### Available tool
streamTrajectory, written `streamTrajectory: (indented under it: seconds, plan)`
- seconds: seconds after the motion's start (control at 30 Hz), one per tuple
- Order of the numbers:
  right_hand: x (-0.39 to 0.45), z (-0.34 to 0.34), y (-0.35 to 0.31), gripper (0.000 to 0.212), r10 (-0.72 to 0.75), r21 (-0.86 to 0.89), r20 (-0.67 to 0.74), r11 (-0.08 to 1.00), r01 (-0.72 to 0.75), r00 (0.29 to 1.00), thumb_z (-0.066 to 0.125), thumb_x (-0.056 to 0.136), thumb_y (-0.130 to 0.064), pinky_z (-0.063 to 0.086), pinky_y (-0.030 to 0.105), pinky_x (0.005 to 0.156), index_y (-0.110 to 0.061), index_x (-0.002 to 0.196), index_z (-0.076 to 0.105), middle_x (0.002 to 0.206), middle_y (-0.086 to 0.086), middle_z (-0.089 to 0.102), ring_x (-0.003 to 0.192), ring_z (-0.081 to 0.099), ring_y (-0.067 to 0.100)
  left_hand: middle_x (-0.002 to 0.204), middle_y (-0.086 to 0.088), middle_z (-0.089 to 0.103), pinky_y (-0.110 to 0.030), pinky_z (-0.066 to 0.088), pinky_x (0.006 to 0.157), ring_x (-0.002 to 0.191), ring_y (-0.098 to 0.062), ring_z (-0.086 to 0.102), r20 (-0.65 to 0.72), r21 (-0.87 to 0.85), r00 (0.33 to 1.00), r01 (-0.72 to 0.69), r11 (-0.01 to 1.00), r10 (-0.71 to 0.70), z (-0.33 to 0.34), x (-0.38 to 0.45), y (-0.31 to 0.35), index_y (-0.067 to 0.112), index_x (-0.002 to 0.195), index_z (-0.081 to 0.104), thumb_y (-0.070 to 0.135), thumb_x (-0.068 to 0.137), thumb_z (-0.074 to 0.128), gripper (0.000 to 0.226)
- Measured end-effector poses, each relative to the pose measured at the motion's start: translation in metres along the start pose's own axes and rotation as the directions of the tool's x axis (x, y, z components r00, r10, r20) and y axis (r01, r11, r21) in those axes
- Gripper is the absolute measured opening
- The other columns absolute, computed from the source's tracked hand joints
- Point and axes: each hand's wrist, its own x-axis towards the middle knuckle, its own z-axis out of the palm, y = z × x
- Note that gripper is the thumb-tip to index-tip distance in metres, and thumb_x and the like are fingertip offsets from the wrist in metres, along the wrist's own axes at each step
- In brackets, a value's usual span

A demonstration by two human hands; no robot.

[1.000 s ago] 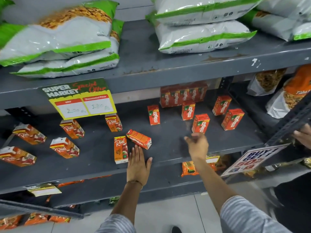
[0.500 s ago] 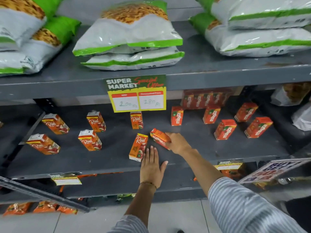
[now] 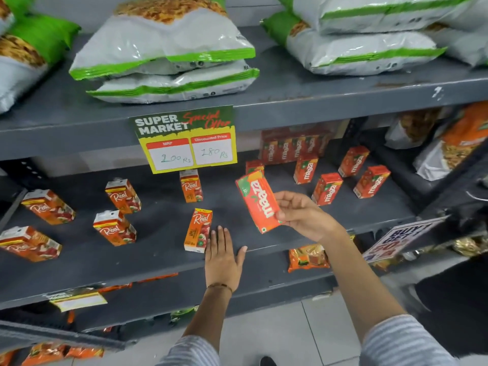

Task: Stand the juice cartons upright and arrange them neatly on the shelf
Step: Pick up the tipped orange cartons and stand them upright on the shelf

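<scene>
My right hand (image 3: pixel 303 215) holds an orange Maaza carton (image 3: pixel 260 202) lifted above the grey middle shelf (image 3: pixel 163 262), its label upside down. My left hand (image 3: pixel 223 258) lies flat and open on the shelf's front edge, touching a Real carton (image 3: pixel 198 229) that lies on its back. Another Real carton (image 3: pixel 190 185) stands upright behind it. Several Real cartons (image 3: pixel 115 228) lie tilted or toppled on the left. Several Maaza cartons (image 3: pixel 327 188) stand upright on the right, with a multipack (image 3: pixel 293 146) at the back.
A yellow and green price sign (image 3: pixel 184 140) hangs from the upper shelf (image 3: pixel 317 101), which carries white and green snack bags (image 3: pixel 163 51). Orange packets (image 3: pixel 307 257) fill the shelf below. A slanted sale sign (image 3: pixel 396 237) is at the right.
My right hand reached left, gripped the lying Maaza carton and lifted it off the shelf. The view shifted left. My left hand has stayed on the shelf edge.
</scene>
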Motion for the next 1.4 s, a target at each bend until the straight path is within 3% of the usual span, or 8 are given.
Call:
streamTrajectory:
  seconds: [0.2, 0.4, 0.6, 0.73, 0.83, 0.97, 1.2, 1.4]
  plan:
    - [-0.020, 0.012, -0.039, 0.061, -0.103, 0.032, 0.158, 0.995, 0.099, 0.982, 0.090, 0.050, -0.027, 0.058, 0.024, 0.069, -0.008, 0.099, 0.060, 0.088, -0.001, 0.074, 0.080, 0.070, 0.012, 0.156, -0.012, 0.016, -0.037, 0.010, 0.118, 0.145, -0.029, 0.009, -0.025, 0.015, 0.999, -0.021, 1.000, 0.021, -0.007, -0.002, 0.004, 0.008, 0.146, 0.012, 0.066, 0.070, -0.028, 0.104]
    - [-0.020, 0.007, -0.039, 0.065, -0.063, 0.044, 0.123, 0.997, 0.058, 0.990, 0.090, 0.050, -0.022, 0.059, 0.026, 0.074, -0.006, 0.105, 0.059, 0.092, 0.001, 0.073, 0.086, 0.070, 0.014, 0.158, -0.009, 0.012, -0.035, 0.007, 0.119, 0.146, -0.026, 0.005, 0.036, 0.044, 0.999, 0.017, 0.999, -0.018, -0.007, -0.001, 0.004, 0.011, 0.146, 0.009, 0.056, 0.092, 0.019, 0.072]
    - [0.003, -0.018, 0.017, 0.037, 0.057, 0.057, -0.157, 0.997, -0.049, 0.986, 0.052, 0.086, 0.007, 0.056, 0.021, 0.079, -0.004, 0.121, 0.054, 0.101, 0.001, 0.070, 0.092, 0.069, 0.009, 0.158, -0.007, 0.007, -0.035, 0.005, 0.119, 0.146, -0.026, 0.002, 0.043, 0.066, 0.999, 0.014, 0.998, -0.017, -0.005, -0.001, 0.004, 0.012, 0.146, 0.002, 0.056, 0.091, 0.013, 0.072]
    - [0.028, -0.033, 0.050, 0.043, 0.100, -0.096, -0.322, 0.986, -0.137, 0.942, 0.059, 0.086, -0.002, 0.046, 0.029, 0.098, -0.002, 0.129, 0.051, 0.114, 0.010, 0.065, 0.104, 0.062, 0.019, 0.159, -0.005, 0.002, -0.034, 0.001, 0.118, 0.146, -0.024, -0.002, 0.040, 0.054, 0.999, 0.022, 0.998, -0.025, -0.002, 0.000, 0.003, 0.014, 0.146, -0.002, 0.057, 0.091, 0.013, 0.071]
    - [0.046, -0.043, 0.062, 0.046, 0.093, -0.126, -0.404, 0.980, -0.156, 0.910, 0.062, 0.083, 0.002, 0.048, 0.021, 0.086, 0.001, 0.127, 0.051, 0.117, 0.014, 0.062, 0.104, 0.059, 0.021, 0.159, -0.004, -0.001, -0.031, -0.004, 0.115, 0.146, -0.023, -0.005, 0.034, 0.044, 0.999, 0.031, 0.999, -0.032, 0.000, 0.002, 0.003, 0.015, 0.146, -0.004, 0.056, 0.093, 0.018, 0.071]
    - [0.064, -0.052, 0.063, 0.045, 0.026, -0.161, -0.427, 0.981, -0.104, 0.904, 0.059, 0.082, 0.009, 0.053, 0.013, 0.073, 0.002, 0.126, 0.049, 0.118, 0.012, 0.060, 0.103, 0.059, 0.018, 0.159, -0.005, 0.002, -0.031, -0.003, 0.116, 0.146, -0.023, -0.002, 0.020, 0.057, 0.999, 0.033, 0.998, -0.035, 0.001, 0.004, 0.002, 0.014, 0.146, -0.001, 0.057, 0.093, 0.019, 0.071]
    - [0.069, -0.058, 0.061, 0.051, 0.003, -0.312, -0.438, 0.937, -0.155, 0.899, 0.057, 0.080, 0.016, 0.046, 0.023, 0.093, 0.007, 0.128, 0.045, 0.133, 0.024, 0.053, 0.116, 0.053, 0.025, 0.159, -0.007, 0.004, -0.032, -0.004, 0.116, 0.146, -0.025, -0.001, 0.023, 0.038, 0.999, 0.026, 0.999, -0.027, -0.001, 0.002, 0.003, 0.012, 0.146, 0.001, 0.056, 0.093, 0.020, 0.072]
    - [0.049, -0.036, 0.069, 0.052, -0.028, -0.221, -0.784, 0.946, -0.237, 0.620, 0.064, 0.079, 0.009, 0.044, 0.033, 0.095, -0.004, 0.127, 0.051, 0.128, 0.015, 0.058, 0.117, 0.056, 0.031, 0.158, -0.011, 0.002, -0.034, -0.008, 0.116, 0.146, -0.028, -0.003, 0.089, 0.050, 0.995, -0.044, 0.998, 0.040, -0.007, -0.006, 0.000, 0.009, 0.146, 0.001, 0.053, 0.094, 0.020, 0.071]
